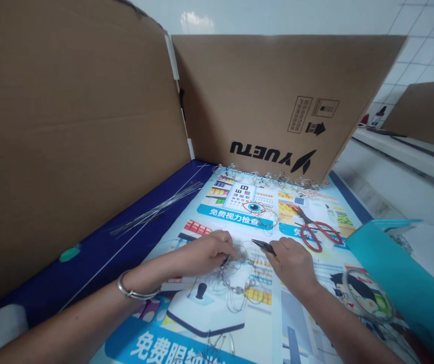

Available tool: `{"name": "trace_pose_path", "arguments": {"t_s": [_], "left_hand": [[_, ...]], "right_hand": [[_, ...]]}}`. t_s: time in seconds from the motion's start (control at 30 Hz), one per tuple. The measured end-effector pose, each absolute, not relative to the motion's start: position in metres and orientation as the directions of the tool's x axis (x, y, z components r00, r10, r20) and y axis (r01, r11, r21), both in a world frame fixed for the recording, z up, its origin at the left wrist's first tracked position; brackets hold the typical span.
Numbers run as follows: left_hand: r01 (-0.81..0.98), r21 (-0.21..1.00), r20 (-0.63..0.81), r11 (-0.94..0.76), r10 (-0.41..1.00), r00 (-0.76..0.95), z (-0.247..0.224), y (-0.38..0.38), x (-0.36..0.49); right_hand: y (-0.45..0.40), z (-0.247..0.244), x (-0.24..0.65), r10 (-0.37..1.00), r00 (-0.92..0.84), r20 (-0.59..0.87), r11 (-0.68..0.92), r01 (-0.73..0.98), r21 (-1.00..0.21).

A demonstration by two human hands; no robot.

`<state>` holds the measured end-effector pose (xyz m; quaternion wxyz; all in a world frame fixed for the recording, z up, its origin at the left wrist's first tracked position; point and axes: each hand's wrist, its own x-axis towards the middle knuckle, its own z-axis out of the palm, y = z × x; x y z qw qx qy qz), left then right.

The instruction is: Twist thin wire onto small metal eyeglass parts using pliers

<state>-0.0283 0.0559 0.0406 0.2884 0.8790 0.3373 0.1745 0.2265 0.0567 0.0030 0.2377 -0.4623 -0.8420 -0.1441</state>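
Cardboard walls [239,91] rose toward ten and twelve o'clock around the counter [126,258], where the tangled wire [237,289] lay near the middle. At its eleven o'clock the left hand [217,250] looked pinched onto it, fingers together, while the right hand [294,260] had its fingers clamped around pliers [263,246] at one o'clock. Wire-shaping seemed in hand, the next move calling for plier tips on the pinched strand.

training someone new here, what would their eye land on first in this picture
Probably the large cardboard panel at the back, with its upside-down black lettering. Then the red-handled scissors on the bright poster, beyond the right hand. In the middle, that hand grips dark pliers while the left hand holds thin looped wire.
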Motion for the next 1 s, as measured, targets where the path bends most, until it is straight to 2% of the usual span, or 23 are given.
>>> {"name": "trace_pose_path", "arguments": {"t_s": [0.13,0.33,0.57,0.93,1.0], "left_hand": [[0.489,0.623,0.08,-0.611,0.671,0.737,0.05,0.057,-0.034],[0.49,0.558,0.012,-0.67,0.597,0.802,0.061,0.054,-0.036],[0.415,0.592,-0.031,-0.691,0.494,0.869,0.075,0.051,-0.041],[0.379,0.58,0.021,-0.721,0.478,0.878,0.077,0.031,-0.018],[0.4,0.594,0.051,-0.698,0.529,0.847,0.074,0.034,-0.018]], "right_hand": [[0.056,0.003,0.227,0.701,-0.468,0.538,0.541,0.84,0.026],[0.057,0.002,0.226,0.701,-0.47,0.537,0.537,0.843,0.036],[0.056,0.003,0.225,0.718,-0.472,0.512,0.525,0.85,0.048],[0.056,0.002,0.226,0.735,-0.452,0.506,0.505,0.862,0.038],[0.055,0.002,0.226,0.734,-0.453,0.506,0.507,0.861,0.036]]}}
